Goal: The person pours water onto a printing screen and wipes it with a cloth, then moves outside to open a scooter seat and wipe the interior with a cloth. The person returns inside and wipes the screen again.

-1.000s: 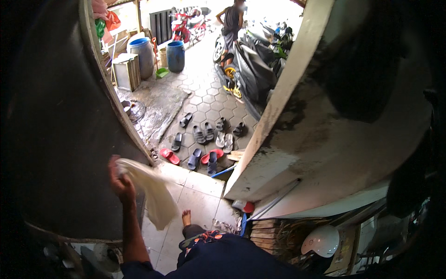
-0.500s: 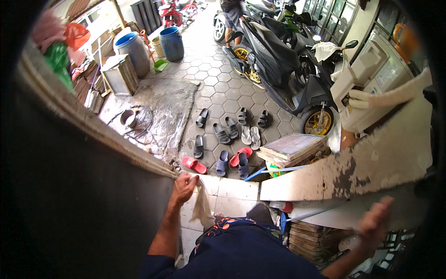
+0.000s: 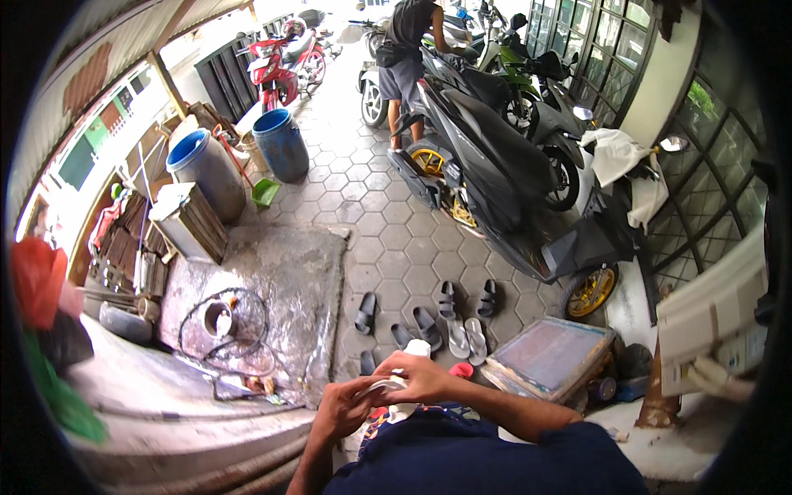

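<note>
In front of my body, both hands meet around a bunched whitish cloth (image 3: 418, 349). My left hand (image 3: 350, 406) is closed on its near left side, with a pale fold running between the fingers. My right hand (image 3: 419, 377) lies across from the right, fingers bent over the same cloth. Part of the cloth sticks up beyond the knuckles and part hangs below, so its full shape is hidden. Just beyond the hands, black sandals (image 3: 365, 313) and grey flip-flops (image 3: 467, 340) lie on the paving.
A dark scooter (image 3: 503, 165) stands at the right, with a person (image 3: 404, 58) beside it. Flat framed panels (image 3: 553, 355) are stacked at near right. On the left are blue barrels (image 3: 280, 144), a wet concrete slab (image 3: 289, 272) and a coiled hose (image 3: 266, 318).
My right hand has come in from the far right and joined the left on the cloth. The view has moved forward past the doorway, bringing the yard closer.
</note>
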The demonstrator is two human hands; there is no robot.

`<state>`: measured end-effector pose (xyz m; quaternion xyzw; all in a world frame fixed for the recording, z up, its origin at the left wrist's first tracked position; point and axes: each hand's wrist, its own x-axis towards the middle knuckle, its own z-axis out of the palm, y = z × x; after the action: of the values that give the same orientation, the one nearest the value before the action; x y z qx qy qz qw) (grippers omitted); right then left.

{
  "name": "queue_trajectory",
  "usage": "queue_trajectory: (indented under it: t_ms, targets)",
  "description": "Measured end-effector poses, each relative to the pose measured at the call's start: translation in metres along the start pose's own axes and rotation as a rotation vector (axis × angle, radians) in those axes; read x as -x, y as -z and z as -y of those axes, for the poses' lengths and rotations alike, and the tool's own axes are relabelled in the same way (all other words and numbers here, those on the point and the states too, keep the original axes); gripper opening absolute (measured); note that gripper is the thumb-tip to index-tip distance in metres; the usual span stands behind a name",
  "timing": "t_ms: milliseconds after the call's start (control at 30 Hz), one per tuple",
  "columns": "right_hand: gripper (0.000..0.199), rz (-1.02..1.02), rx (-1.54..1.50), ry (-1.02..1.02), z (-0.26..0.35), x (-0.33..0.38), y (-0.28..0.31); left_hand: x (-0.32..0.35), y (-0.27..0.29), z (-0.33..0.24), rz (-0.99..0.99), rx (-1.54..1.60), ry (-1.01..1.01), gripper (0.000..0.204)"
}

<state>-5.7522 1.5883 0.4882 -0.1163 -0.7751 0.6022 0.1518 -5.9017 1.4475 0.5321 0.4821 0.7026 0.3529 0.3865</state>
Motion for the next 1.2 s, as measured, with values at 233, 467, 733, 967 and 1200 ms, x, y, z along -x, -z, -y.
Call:
queue_trajectory:
  t_ms: [233, 467, 733, 967, 1200]
  targets:
    - [0.023, 0.076, 0.280, 0.063, -0.022, -0.233, 0.123, -0.168, 0.143, 0.033, -0.149, 0.097, 0.112, 0.017]
    - [0.021, -0.145, 0.302, -0.067, -0.072, -0.437, 0.233, -0.425, 0.274, 0.083, -0.446, 0.063, -0.003, 0.010]
    - [0.027, -0.466, 0.318, -0.208, -0.128, -0.637, 0.372, -0.706, 0.403, 0.055, -0.332, 0.086, -0.242, 0.015]
    - [0.031, -0.359, 0.126, -0.403, -0.232, -0.868, 0.505, -0.964, 0.476, 0.097, -0.375, 0.282, -0.057, 0.004]
    - [0.025, 0.084, 0.056, -0.325, -0.261, -1.128, 0.635, -1.144, 0.587, 0.115, -0.583, 0.364, 0.130, 0.022]
